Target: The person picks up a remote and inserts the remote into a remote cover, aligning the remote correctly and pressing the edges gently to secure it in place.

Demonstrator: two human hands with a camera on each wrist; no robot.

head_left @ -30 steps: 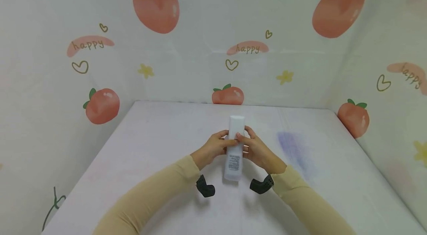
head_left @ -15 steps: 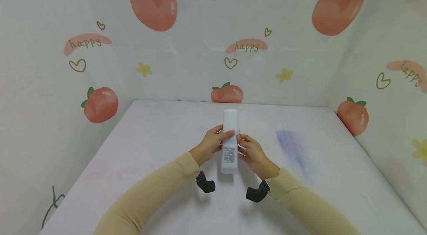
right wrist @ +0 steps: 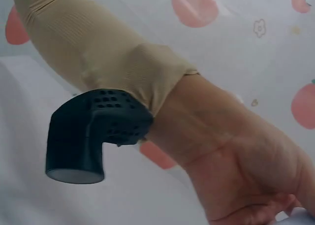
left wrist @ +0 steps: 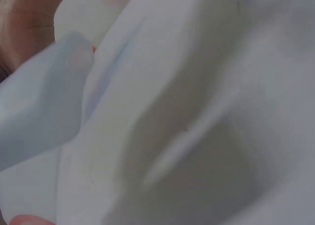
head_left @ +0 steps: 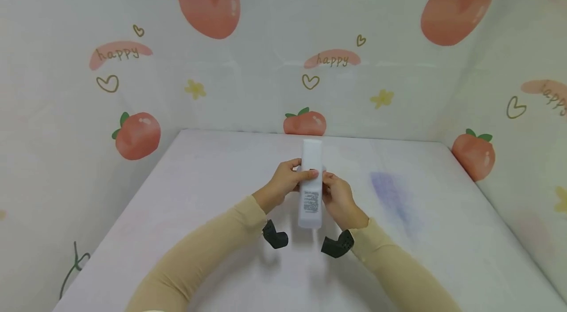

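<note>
Above the table, in the middle of the head view, a slim white container (head_left: 312, 203) with rounded corners is held upright, small dark print on its lower front. My left hand (head_left: 283, 181) grips it from the left, thumb across the front and fingers reaching behind. At its right edge my right hand (head_left: 340, 196) holds it with curled fingers; the fingertips are partly hidden behind it. The left wrist view shows the container's pale end (left wrist: 44, 97) up close. In the right wrist view, the right hand (right wrist: 251, 176) is bent inward, with only a sliver of the container (right wrist: 298, 218) showing.
A white cloth covers the table (head_left: 212, 164), with a bluish smudge (head_left: 390, 194) to the right. Peach-printed white sheets (head_left: 266, 31) hang behind and at the sides. Black wrist camera mounts (head_left: 275, 234) sit below both wrists, close to the tabletop.
My right thumb has left the container's front, and the right hand has moved to its right edge with fingers curled in. The left hand keeps its grip. The container sits slightly higher in view.
</note>
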